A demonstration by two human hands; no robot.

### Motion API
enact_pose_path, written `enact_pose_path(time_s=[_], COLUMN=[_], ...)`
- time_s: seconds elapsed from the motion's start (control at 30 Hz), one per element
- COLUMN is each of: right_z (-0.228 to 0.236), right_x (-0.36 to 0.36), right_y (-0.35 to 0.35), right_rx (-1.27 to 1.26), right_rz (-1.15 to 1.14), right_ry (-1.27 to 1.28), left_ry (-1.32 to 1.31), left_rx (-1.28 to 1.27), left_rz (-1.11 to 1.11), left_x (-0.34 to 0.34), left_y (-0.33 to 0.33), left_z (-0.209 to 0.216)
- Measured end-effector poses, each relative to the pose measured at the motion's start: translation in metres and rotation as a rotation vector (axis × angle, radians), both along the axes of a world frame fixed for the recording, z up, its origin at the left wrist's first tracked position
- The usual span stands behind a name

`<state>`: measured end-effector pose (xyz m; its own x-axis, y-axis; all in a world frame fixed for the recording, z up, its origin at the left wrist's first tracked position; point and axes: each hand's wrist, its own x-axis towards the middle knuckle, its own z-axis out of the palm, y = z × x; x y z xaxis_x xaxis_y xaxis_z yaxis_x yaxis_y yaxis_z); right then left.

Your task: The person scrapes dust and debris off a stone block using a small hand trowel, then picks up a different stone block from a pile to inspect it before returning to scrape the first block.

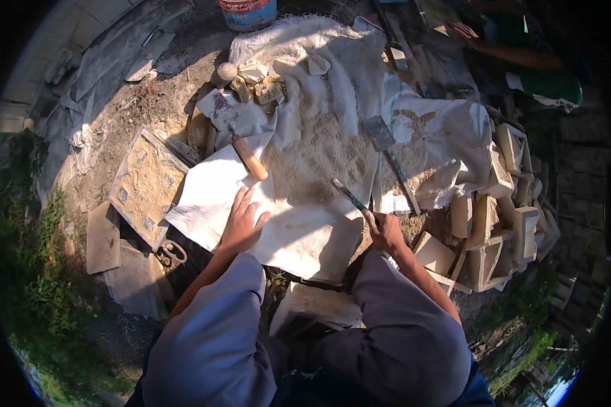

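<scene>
My left hand [241, 224] rests on the white woven sack cloth [299, 244], fingers stretched and holding nothing. Just beyond its fingertips lies a trowel-like tool with a wooden handle [250, 159] and a worn blade. The fingers of my right hand [387, 235] are wrapped round a chisel-like rod [352, 197]. Its pale tip points up and left, at the edge of a sandy, dusty patch [319, 159] on the cloth. Beyond my right hand a hammer [390, 154] with a blocky grey head lies on the cloth.
Rough stone pieces [258, 80] sit at the cloth's far left, below a blue and red bucket [248, 15]. A stone-dusted slab [146, 186] lies left. Pale cut blocks [495, 230] pile up right. Another person's arm [516, 54] reaches in at far right.
</scene>
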<state>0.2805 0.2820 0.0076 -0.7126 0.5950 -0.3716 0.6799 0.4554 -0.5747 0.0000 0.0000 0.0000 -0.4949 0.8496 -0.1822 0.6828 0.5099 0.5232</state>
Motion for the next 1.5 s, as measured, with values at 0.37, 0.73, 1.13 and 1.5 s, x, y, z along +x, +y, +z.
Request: enact_pose_path(time_s=[0.37,0.73,1.13,1.5], right_z=[-0.012,0.004,0.007,0.01], right_x=[-0.018,-0.03,-0.039,-0.044], right_y=[-0.024,-0.02,-0.027,-0.009], right_rx=[0.034,0.01,-0.101,-0.095], right_rz=[0.214,0.163,-0.061,0.041], right_ry=[-0.128,-0.122,0.138,-0.124], left_ry=[0.002,0.019,0.033,-0.024], left_rx=[-0.021,-0.006,-0.039,-0.001], left_rz=[0.012,-0.012,-0.027,0.039], left_x=[0.004,0.002,0.002,0.003], left_y=[-0.009,-0.01,-0.012,-0.012], left_z=[-0.002,-0.002,0.002,-0.001])
